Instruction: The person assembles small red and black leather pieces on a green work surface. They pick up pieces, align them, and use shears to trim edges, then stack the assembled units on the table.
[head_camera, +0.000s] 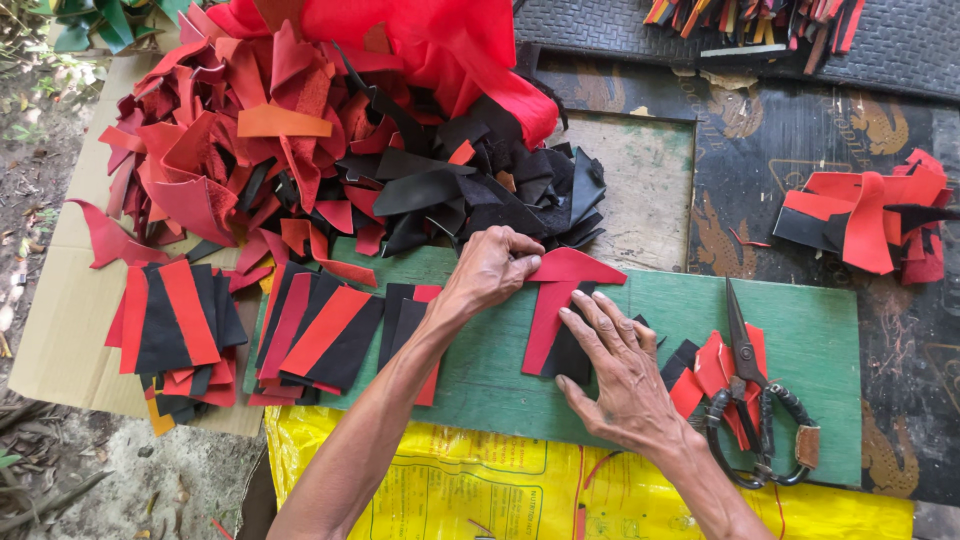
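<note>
Head view, read from left to right. At the far left, a flattened cardboard sheet (60, 330) lies on bare ground and carries a stack of red-and-black strips (178, 325) near its front edge. Behind it rises a large heap of red and black offcuts (300, 150), spilling across the back-left corner of the green board (800, 330). On the left end of that board sit further assembled strip bundles (330, 335), overlapping one another at a slant. Near the board's middle, the left hand (490, 270) reaches in from the front; its fingers are curled and pinch the upper left edge of a red T-shaped piece (560, 290). This red piece lies over a black piece (570, 355), both resting on the board just in front of the heap. The right hand (620, 375) lies flat on the black piece, fingers spread and pressing down, fingertips touching the red piece's stem. Right of that hand, small red scraps (718, 365) lie under black-handled scissors (755, 410), blades closed and pointing to the back edge. A yellow plastic sack (480, 490) lies along the board's front edge. At the far right, a separate small pile of red and black pieces (870, 215) rests on a dark patterned mat (760, 140).
</note>
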